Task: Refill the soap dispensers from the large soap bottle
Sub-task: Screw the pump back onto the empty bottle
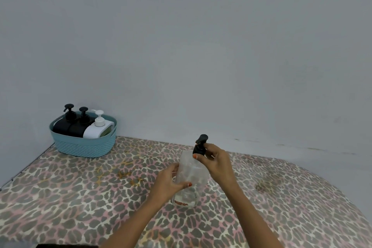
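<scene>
centrally, on the leopard-print cover (80, 197), well right of the teal basket (82, 147), the left hand (167, 181) grips a clear dispenser bottle (191, 177) while the right hand (216, 164) pinches its black pump (200, 146). likely unscrewing: hold the body still and turn only the collar. no writing is readable.

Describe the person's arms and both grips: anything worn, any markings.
The left forearm and right forearm are bare; no sleeves show. The left grip and right grip are bare hands: no gloves, and no rings, watch or bracelets visible. The fingernails that show are painted orange-red.
</scene>
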### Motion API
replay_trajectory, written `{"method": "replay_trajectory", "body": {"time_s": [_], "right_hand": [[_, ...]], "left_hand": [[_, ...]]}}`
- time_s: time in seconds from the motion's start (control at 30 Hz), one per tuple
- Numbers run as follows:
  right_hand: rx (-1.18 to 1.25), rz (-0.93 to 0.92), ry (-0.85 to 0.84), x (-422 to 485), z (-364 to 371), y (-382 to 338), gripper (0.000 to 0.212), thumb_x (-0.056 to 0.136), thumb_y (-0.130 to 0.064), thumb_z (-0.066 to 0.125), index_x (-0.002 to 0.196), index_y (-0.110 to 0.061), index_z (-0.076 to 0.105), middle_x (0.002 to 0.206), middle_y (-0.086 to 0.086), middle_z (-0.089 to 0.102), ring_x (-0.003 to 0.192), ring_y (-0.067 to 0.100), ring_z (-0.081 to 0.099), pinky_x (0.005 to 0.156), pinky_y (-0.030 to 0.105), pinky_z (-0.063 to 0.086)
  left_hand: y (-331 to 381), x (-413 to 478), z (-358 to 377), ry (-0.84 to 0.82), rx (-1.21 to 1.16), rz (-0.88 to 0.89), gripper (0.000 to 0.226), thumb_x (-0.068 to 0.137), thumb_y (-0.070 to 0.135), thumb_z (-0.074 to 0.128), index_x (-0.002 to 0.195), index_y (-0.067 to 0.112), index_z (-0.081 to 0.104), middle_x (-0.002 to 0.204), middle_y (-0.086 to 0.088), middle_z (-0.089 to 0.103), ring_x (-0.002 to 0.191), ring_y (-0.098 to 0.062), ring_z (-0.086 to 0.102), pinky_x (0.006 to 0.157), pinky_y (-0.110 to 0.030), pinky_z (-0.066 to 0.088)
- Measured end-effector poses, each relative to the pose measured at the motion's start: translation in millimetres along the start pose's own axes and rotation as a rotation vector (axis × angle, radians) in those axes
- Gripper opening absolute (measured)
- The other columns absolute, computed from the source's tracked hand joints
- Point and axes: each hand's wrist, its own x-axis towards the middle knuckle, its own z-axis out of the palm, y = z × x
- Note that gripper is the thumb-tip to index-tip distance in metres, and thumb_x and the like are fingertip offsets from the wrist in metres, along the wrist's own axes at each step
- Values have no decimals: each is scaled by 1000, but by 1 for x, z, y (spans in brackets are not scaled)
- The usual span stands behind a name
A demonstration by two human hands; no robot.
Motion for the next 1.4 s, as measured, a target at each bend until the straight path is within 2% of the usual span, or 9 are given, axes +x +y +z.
{"method": "replay_trajectory", "body": {"time_s": [0.1, 0.23, 0.4, 0.5, 0.6, 0.8, 1.07, 1.27, 1.4], "right_hand": [[119, 89, -76, -8, -6, 7, 50, 79, -12, 70, 125, -20, 52, 112, -15, 55, 102, -6, 52, 84, 1, 40], [209, 199, 56, -34, -5, 31, 51, 82, -23, 66, 127, -31, 42, 126, -12, 47, 117, 7, 46, 100, 24, 38], [114, 370, -78, -68, 17, 65, 88, 63, -39, 72, 138, -18, 33, 141, 3, 41, 124, 17, 44, 97, 22, 44], [184, 384, -173, -78, 33, 71, 89, 62, -34, 78, 136, -15, 32, 133, 1, 47, 101, -3, 58, 72, 5, 47], [214, 361, -110, -80, 49, 77, 89, 45, -65, 77, 118, -31, 39, 113, -9, 60, 89, -13, 61, 75, 9, 50], [111, 365, -5, -71, 59, 93, 61, 74, -10, 75, 127, -12, 47, 91, -22, 56, 75, -15, 59, 68, 2, 44], [8, 321, 100, -44, -10, 107, 58, 78, -6, 70, 131, -8, 46, 106, -1, 64, 84, -1, 60, 67, 0, 44], [-39, 283, 197, -11, -80, 141, 58, 74, -9, 74, 127, -10, 50, 107, -4, 63, 97, 11, 62, 82, 18, 49], [-61, 282, 233, 16, -119, 174, 53, 75, 1, 70, 123, -4, 51, 106, 0, 62, 99, 18, 62, 73, 5, 46]], "left_hand": [[0, -1, 0, -7, -7, 18, 64, 69, 25, 78, 124, 15, 47, 123, -1, 57, 102, -3, 48, 89, -17, 40], [-5, -1, 0, -38, -20, -3, 66, 70, 30, 76, 127, 19, 44, 125, 1, 56, 104, -3, 48, 90, -22, 42], [-21, -10, 3, -128, -13, -74, 118, 33, 83, 61, 132, 22, 39, 123, 6, 53, 113, -9, 50, 97, -27, 44], [-33, -12, 9, -143, 3, -151, 99, 53, 53, 77, 135, 16, 36, 131, -1, 52, 116, -13, 52, 102, -34, 44], [-39, -12, 15, -106, 39, -172, 84, 68, 22, 78, 138, 14, 32, 132, -6, 53, 118, -16, 54, 102, -32, 44], [-39, -7, 25, -69, 60, -181, 80, 69, 17, 77, 136, 13, 35, 129, -6, 56, 115, -16, 56, 102, -30, 44], [6, 34, 71, -87, 88, -11, 71, 68, 19, 78, 129, 14, 44, 117, -2, 62, 106, -14, 61, 86, -16, 46], [41, 91, 137, -178, 23, 32, 69, 69, 15, 77, 130, 14, 43, 120, -6, 61, 106, -17, 61, 91, -29, 51], [55, 128, 181, -233, -6, 47, 62, 75, 7, 71, 130, 14, 42, 121, -6, 60, 109, -18, 59, 87, -20, 48]]}}
